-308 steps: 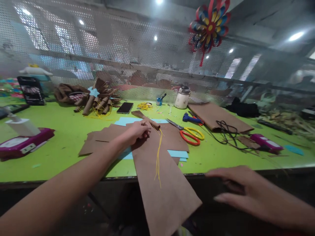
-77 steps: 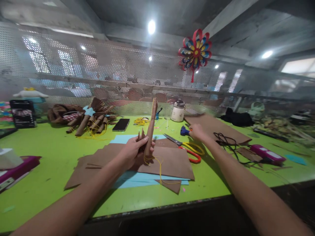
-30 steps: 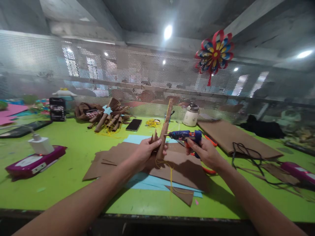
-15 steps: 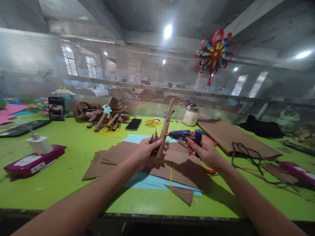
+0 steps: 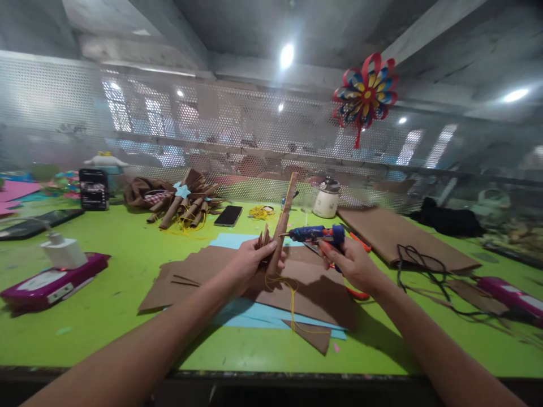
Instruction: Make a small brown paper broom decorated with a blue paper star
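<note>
In my left hand (image 5: 255,255) is a long folded strip of brown paper (image 5: 285,217), tilted upright, its fingers closed round the lower part. Short brown paper pieces (image 5: 264,236) stick up beside the thumb. My right hand (image 5: 350,261) grips a blue glue gun (image 5: 318,234), whose nozzle points left at the strip; whether it touches, I cannot tell. From the strip's lower end yellow string (image 5: 292,299) hangs over brown paper sheets (image 5: 195,265). Light blue sheets (image 5: 241,314) lie under these. Orange-handled scissors (image 5: 358,294) are partly hidden behind the right hand.
Rolled brown paper bundles (image 5: 182,206) with a blue star, a phone (image 5: 229,216) and a yellow string coil (image 5: 262,212) lie at the back. A white jar (image 5: 326,199) stands behind the glue gun. Folded brown paper (image 5: 407,237) and black cable (image 5: 424,265) lie right; a purple power strip (image 5: 55,285) left.
The whole view has shifted slightly, so things appear a little further left. Both hands keep their hold, and the nozzle stays beside the strip.
</note>
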The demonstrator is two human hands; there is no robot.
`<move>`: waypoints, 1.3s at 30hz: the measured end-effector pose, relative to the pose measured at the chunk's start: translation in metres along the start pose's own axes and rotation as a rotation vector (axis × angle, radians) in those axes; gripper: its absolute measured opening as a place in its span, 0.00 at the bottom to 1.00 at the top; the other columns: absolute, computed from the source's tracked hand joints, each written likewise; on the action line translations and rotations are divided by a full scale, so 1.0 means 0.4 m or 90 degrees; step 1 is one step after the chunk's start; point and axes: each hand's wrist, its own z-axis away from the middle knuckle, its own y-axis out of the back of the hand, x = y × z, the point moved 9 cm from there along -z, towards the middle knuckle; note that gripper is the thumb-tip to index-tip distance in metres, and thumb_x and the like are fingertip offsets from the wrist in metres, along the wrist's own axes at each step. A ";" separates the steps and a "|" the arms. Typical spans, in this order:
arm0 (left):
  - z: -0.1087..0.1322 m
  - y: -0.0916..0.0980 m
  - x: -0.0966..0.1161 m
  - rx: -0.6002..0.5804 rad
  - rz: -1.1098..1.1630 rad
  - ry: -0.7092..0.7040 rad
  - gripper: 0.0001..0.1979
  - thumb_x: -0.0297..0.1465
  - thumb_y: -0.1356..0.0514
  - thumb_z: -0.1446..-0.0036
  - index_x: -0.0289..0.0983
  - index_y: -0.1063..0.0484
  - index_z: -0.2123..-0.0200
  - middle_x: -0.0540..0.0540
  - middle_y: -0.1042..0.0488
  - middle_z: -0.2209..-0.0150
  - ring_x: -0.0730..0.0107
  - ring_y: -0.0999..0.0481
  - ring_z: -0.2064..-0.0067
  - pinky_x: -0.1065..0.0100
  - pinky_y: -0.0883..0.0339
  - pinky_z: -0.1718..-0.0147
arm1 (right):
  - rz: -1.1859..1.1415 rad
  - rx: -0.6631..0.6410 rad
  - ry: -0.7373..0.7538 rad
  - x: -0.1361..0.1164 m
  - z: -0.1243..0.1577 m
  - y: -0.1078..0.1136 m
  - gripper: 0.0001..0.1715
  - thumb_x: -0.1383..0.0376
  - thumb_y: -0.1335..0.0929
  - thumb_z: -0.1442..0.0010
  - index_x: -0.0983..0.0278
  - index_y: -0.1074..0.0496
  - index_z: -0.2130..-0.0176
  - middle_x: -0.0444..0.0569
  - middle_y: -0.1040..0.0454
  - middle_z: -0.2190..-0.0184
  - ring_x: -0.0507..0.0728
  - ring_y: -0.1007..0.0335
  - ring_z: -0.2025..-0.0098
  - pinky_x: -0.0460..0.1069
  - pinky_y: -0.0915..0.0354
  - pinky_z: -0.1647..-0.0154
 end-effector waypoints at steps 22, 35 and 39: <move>0.000 0.001 -0.003 0.001 -0.028 0.018 0.15 0.39 0.41 0.48 0.31 0.31 0.66 0.40 0.26 0.71 0.69 0.27 0.74 0.67 0.32 0.73 | 0.125 0.034 0.043 -0.028 0.007 0.009 0.15 0.57 0.41 0.39 0.65 0.36 0.70 0.45 0.36 0.79 0.52 0.40 0.76 0.47 0.43 0.75; 0.005 -0.002 -0.002 0.000 -0.007 0.034 0.16 0.39 0.41 0.48 0.30 0.31 0.66 0.41 0.26 0.74 0.68 0.27 0.75 0.63 0.32 0.73 | 0.154 0.212 0.019 0.013 -0.002 0.086 0.20 0.53 0.39 0.42 0.68 0.32 0.67 0.51 0.30 0.75 0.56 0.35 0.73 0.48 0.39 0.71; 0.003 0.002 0.008 0.026 0.010 0.020 0.14 0.37 0.41 0.48 0.31 0.32 0.66 0.40 0.26 0.72 0.69 0.27 0.73 0.67 0.33 0.73 | 0.328 0.265 -0.049 0.089 -0.016 0.129 0.20 0.54 0.39 0.42 0.68 0.31 0.62 0.56 0.27 0.68 0.60 0.32 0.66 0.51 0.39 0.66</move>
